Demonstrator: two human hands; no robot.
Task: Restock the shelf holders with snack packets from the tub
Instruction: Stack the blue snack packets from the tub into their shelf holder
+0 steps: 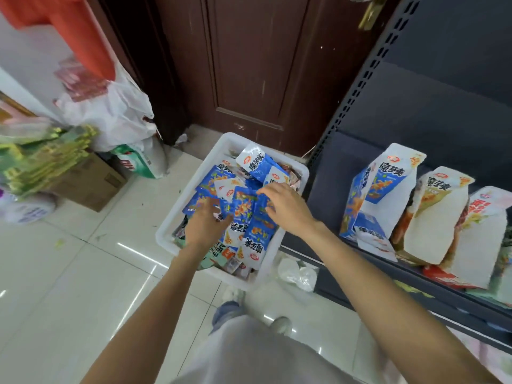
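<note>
A dark shelf (415,112) stands along the right, its lower ledge carrying three holders (388,189) printed in blue, white and orange, side by side near the ledge's front edge. On the tiled floor (83,273) just beside the shelf's left end sits a white tub (177,214) heaped with blue snack packets (257,234). Both hands reach into it: the left hand (203,225) curls its fingers (219,214) around packets near the tub's left wall, while the right hand (285,206) rests spread fingers on the heap's middle.

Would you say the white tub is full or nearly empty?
Full: blue packets heap up to the white tub rim, both hands among them.
</note>
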